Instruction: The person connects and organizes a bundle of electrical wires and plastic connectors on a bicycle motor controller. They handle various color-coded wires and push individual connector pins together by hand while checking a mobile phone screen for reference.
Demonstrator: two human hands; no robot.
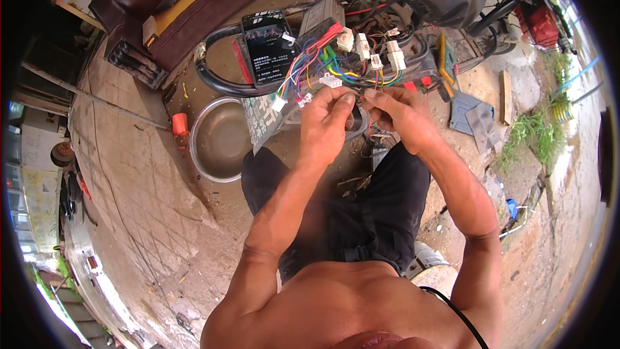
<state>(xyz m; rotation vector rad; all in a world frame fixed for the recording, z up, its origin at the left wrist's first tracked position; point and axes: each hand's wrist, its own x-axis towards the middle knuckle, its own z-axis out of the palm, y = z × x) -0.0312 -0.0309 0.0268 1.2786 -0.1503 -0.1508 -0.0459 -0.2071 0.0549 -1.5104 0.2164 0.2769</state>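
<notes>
My left hand (325,123) and my right hand (403,116) come close together over the near side of a wiring harness. Thumb and forefinger of each are pinched on a thin wire (360,91), whose end I cannot make out. Just beyond the fingertips spreads a tangle of coloured wires (352,77). White plug connectors hang from it: a wide one (331,81) beside my left fingers, a large one (395,56) farther right, a small one (278,103) at the left. A green connector (329,58) and red tape (328,36) show among the wires.
A phone (267,45) with a lit screen rests left of the wires, by a thick black curved bar (210,72). A metal basin (223,171) and an orange object (180,124) lie on the ground. A yellow-green multimeter (446,58) is at the right, near grey flat pieces (475,116).
</notes>
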